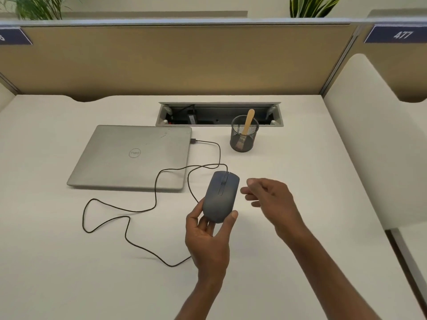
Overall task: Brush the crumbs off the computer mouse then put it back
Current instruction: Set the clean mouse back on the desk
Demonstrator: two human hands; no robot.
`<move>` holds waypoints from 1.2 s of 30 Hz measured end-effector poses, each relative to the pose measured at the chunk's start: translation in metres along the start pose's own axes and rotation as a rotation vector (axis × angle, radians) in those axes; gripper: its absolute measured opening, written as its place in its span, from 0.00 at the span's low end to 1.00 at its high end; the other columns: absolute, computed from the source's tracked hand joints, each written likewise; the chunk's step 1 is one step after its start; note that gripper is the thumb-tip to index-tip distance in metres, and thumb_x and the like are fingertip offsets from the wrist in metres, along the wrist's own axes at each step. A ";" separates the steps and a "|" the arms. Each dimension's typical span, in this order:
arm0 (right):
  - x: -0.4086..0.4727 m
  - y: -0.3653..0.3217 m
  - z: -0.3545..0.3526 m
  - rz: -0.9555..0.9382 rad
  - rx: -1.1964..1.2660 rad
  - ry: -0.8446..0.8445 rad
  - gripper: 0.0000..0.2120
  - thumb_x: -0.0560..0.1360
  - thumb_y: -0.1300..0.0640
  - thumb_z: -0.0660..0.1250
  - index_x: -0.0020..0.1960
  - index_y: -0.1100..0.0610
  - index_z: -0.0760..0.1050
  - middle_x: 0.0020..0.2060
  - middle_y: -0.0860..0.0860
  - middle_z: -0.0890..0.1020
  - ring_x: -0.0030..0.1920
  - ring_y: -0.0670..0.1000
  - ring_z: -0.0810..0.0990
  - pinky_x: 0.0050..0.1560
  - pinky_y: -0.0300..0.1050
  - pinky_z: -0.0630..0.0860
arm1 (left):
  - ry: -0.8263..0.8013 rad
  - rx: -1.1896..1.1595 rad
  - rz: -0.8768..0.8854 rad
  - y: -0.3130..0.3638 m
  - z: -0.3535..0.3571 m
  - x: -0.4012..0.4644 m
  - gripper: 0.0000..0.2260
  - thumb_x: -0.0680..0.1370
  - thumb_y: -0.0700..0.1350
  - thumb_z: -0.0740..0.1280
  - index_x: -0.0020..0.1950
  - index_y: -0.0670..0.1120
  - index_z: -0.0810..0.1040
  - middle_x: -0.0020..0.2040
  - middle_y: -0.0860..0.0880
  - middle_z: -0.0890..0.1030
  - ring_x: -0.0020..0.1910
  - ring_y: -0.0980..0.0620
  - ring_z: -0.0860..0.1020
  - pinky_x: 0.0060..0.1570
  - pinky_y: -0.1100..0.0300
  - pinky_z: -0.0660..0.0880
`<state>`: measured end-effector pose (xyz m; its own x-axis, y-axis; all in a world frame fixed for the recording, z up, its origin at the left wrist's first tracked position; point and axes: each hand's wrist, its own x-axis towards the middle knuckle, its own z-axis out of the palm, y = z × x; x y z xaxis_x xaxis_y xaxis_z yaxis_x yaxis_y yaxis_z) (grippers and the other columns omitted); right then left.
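A dark grey wired computer mouse (221, 195) is held above the white desk (69, 262) by my left hand (209, 236), thumb on its right side and fingers under its rear. Its black cable (129, 218) loops over the desk to the closed silver laptop (131, 155). My right hand (270, 199) hovers just right of the mouse, apart from it, fingers loosely curled and empty. A wooden-handled brush (247, 122) stands in a black mesh cup (243, 135) behind the mouse. No crumbs are clear on the mouse.
A cable tray opening (219, 114) is set in the desk behind the cup. A tan partition (175, 58) closes the back, and a white divider (369, 135) bounds the right side.
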<state>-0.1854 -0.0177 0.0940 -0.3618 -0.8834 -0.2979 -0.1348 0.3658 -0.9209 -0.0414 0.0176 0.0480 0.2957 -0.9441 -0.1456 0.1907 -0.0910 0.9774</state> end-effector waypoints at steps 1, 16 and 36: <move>-0.008 0.003 0.000 0.020 0.042 -0.024 0.09 0.81 0.50 0.65 0.54 0.51 0.82 0.43 0.43 0.88 0.44 0.42 0.85 0.46 0.41 0.79 | 0.005 -0.003 -0.002 0.000 0.002 -0.002 0.28 0.65 0.38 0.83 0.59 0.56 0.78 0.54 0.63 0.85 0.53 0.58 0.85 0.48 0.69 0.80; -0.016 0.040 0.002 0.088 0.267 -0.038 0.13 0.82 0.62 0.63 0.65 0.57 0.80 0.55 0.50 0.86 0.54 0.52 0.86 0.53 0.49 0.83 | -0.152 0.167 -0.052 -0.019 0.014 -0.015 0.30 0.67 0.40 0.83 0.65 0.54 0.77 0.62 0.53 0.83 0.56 0.58 0.84 0.54 0.67 0.80; 0.038 0.083 0.005 0.141 0.066 -0.012 0.16 0.81 0.66 0.62 0.63 0.55 0.81 0.54 0.48 0.85 0.57 0.54 0.83 0.61 0.51 0.80 | -0.313 0.584 -0.175 -0.036 0.019 0.029 0.14 0.86 0.51 0.57 0.55 0.55 0.83 0.39 0.59 0.78 0.39 0.64 0.75 0.37 0.78 0.67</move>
<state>-0.2058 -0.0228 0.0051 -0.3617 -0.8283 -0.4278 -0.0223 0.4664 -0.8843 -0.0577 -0.0128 0.0112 0.0057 -0.9391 -0.3436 -0.3513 -0.3236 0.8786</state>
